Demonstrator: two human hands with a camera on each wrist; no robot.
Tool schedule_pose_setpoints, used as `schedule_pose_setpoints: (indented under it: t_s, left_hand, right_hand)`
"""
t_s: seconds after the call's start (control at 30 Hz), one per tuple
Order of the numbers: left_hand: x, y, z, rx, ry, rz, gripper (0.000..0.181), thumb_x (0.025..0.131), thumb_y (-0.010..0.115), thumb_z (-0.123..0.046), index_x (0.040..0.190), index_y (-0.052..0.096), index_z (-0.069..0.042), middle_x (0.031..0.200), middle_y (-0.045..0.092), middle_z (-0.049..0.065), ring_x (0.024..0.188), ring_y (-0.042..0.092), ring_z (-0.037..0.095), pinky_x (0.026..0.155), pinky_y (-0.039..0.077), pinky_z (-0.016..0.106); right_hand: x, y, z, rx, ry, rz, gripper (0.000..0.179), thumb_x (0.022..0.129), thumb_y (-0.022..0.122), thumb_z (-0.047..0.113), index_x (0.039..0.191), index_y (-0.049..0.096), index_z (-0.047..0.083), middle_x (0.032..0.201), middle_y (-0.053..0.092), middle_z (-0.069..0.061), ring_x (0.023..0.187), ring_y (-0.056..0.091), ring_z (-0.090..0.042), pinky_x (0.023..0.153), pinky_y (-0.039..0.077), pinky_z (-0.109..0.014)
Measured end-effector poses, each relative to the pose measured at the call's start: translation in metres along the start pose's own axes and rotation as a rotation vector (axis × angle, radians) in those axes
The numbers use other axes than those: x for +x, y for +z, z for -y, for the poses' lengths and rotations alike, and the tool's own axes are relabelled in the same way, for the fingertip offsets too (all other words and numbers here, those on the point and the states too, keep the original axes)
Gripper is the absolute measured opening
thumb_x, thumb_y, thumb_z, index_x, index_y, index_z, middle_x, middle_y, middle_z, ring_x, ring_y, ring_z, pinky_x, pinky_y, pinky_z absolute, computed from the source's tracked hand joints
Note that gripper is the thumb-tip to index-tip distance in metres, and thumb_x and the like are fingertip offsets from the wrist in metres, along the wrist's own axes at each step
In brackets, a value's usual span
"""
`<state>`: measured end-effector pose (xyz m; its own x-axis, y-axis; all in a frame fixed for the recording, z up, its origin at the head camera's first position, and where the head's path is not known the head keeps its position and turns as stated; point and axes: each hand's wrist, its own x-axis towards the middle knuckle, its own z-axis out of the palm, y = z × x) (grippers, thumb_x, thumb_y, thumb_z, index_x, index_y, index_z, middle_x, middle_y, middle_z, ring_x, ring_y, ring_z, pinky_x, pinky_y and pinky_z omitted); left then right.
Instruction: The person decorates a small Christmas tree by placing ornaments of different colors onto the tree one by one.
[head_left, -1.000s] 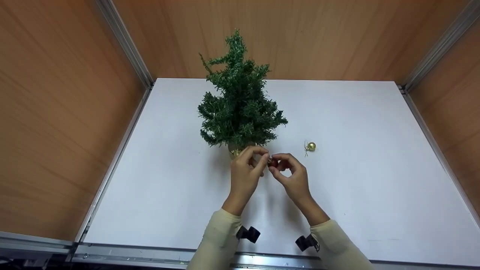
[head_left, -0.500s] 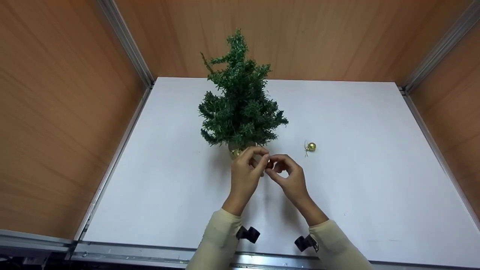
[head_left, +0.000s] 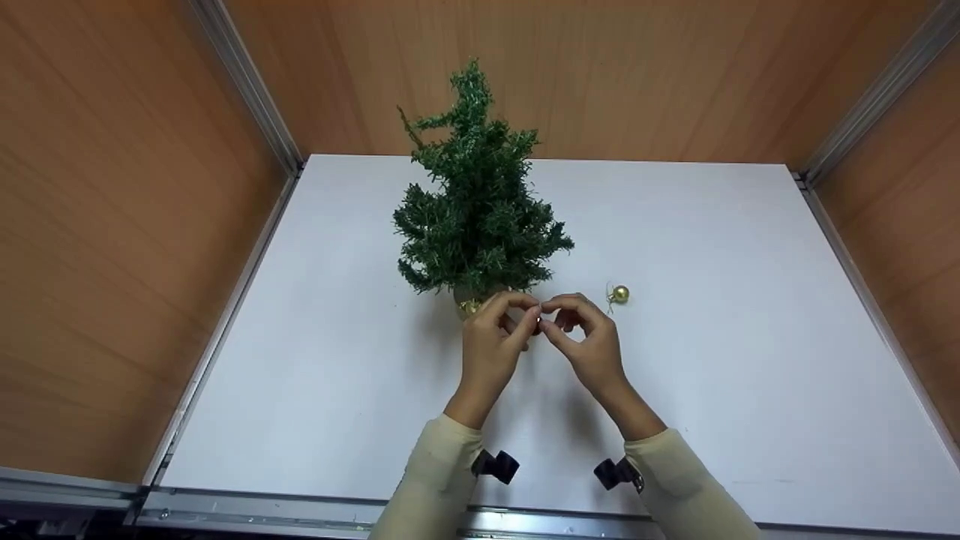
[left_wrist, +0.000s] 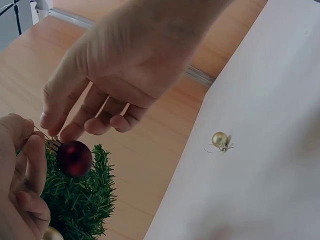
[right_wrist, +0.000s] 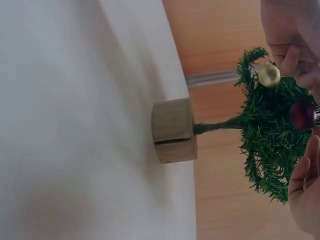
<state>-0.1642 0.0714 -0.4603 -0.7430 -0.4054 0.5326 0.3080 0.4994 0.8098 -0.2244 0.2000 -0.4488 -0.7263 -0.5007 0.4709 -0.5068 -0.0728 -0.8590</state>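
Note:
A dark red bauble (left_wrist: 74,158) hangs between my two hands by a thin cord. My left hand (head_left: 491,337) pinches that cord between thumb and index finger. My right hand (head_left: 592,337) has its thumb and index fingertips close to the bauble's cap and cord; whether they pinch it cannot be made out. Both hands are in front of the lower part of a small green artificial Christmas tree (head_left: 480,217). A gold bauble (right_wrist: 270,75) is by the tree's branches, close to my left hand. The tree's wooden base (right_wrist: 175,130) shows in the right wrist view.
Another gold bauble (head_left: 620,294) with a thread lies on the white tabletop (head_left: 712,360), right of the tree. Wood-look panels (head_left: 637,75) with metal edge rails enclose the table at the back and sides.
My right hand, which held the red bauble a second ago, has shifted its fingertips up beside my left fingertips. The bauble is now mostly hidden in the head view. The left hand has stayed in place.

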Motion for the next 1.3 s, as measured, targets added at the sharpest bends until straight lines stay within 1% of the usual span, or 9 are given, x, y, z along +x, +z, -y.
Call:
schedule_pose_setpoints:
  t_s: [0.13,0.17,0.33,0.4,0.43,0.63,0.8,1.0,1.3]
  left_hand:
    - [0.003,0.002,-0.001,-0.006,0.004,0.002,0.014,0.087,0.059,-0.029,0.091,0.064,-0.018,0.084,0.06,-0.009,0.047,0.05,0.001,0.044,0.044,0.019]
    - [0.004,0.001,-0.006,-0.01,0.005,0.002,0.012,0.087,0.06,-0.026,0.091,0.064,-0.016,0.084,0.061,-0.007,0.047,0.05,0.001,0.044,0.044,0.019]
    - [0.006,0.002,-0.007,-0.004,0.016,0.002,0.013,0.087,0.059,-0.027,0.091,0.064,-0.015,0.085,0.061,-0.007,0.047,0.05,0.001,0.044,0.044,0.019]
    - [0.007,0.004,-0.002,0.0,0.016,0.006,0.015,0.087,0.058,-0.031,0.092,0.064,-0.017,0.085,0.06,-0.009,0.047,0.05,0.002,0.044,0.044,0.018]
    - [0.007,0.004,-0.003,-0.001,0.016,0.008,0.015,0.087,0.058,-0.031,0.092,0.064,-0.017,0.086,0.06,-0.009,0.047,0.051,0.003,0.044,0.044,0.018]
    - [0.008,0.007,-0.003,-0.012,0.016,0.022,0.015,0.087,0.058,-0.031,0.092,0.064,-0.017,0.085,0.06,-0.008,0.047,0.053,0.009,0.045,0.044,0.019]
    - [0.009,0.009,-0.002,-0.007,0.017,0.026,0.016,0.087,0.058,-0.031,0.092,0.064,-0.017,0.085,0.06,-0.008,0.048,0.052,0.008,0.045,0.044,0.019]
    - [0.012,0.011,-0.003,-0.008,0.025,0.036,0.015,0.087,0.059,-0.03,0.092,0.064,-0.017,0.085,0.06,-0.009,0.047,0.053,0.009,0.044,0.044,0.019]
    - [0.014,0.016,-0.001,-0.021,0.042,0.028,0.014,0.086,0.06,-0.029,0.09,0.064,-0.016,0.083,0.061,-0.009,0.046,0.052,0.009,0.043,0.043,0.018]
  right_hand:
    - [0.005,-0.002,0.004,-0.007,-0.013,-0.008,0.014,0.081,0.066,0.004,0.095,0.064,0.003,0.095,0.061,-0.005,0.073,0.053,-0.022,0.066,0.043,-0.032]
    - [0.006,-0.002,0.005,-0.008,-0.016,-0.01,0.014,0.081,0.066,0.003,0.095,0.064,0.003,0.094,0.062,-0.004,0.072,0.053,-0.022,0.066,0.043,-0.033]
    - [0.01,-0.004,0.006,-0.016,-0.037,-0.015,0.013,0.081,0.066,0.004,0.094,0.066,0.004,0.09,0.064,-0.001,0.071,0.053,-0.021,0.066,0.043,-0.036]
    - [0.011,-0.004,0.006,-0.023,-0.042,-0.018,0.013,0.08,0.067,0.004,0.093,0.066,0.004,0.089,0.064,-0.001,0.071,0.053,-0.02,0.066,0.044,-0.033]
    - [0.012,-0.005,0.006,-0.025,-0.043,-0.019,0.012,0.08,0.067,0.003,0.093,0.066,0.004,0.088,0.064,-0.002,0.071,0.053,-0.02,0.066,0.044,-0.032]
    - [0.014,-0.007,0.005,-0.024,-0.031,-0.032,0.009,0.08,0.066,0.004,0.09,0.067,0.004,0.086,0.064,-0.003,0.072,0.054,-0.019,0.067,0.043,-0.032]
    - [0.015,-0.009,0.005,-0.016,-0.024,-0.047,0.008,0.08,0.068,0.006,0.087,0.068,0.005,0.085,0.065,-0.002,0.071,0.054,-0.019,0.066,0.043,-0.034]
    - [0.017,-0.012,0.005,-0.001,-0.016,-0.061,0.005,0.08,0.068,0.005,0.084,0.069,0.004,0.081,0.065,-0.004,0.07,0.051,-0.019,0.065,0.041,-0.031]
    - [0.019,-0.017,0.006,-0.024,-0.004,-0.06,0.004,0.08,0.067,0.004,0.084,0.067,0.003,0.08,0.064,-0.003,0.07,0.052,-0.019,0.065,0.041,-0.031]
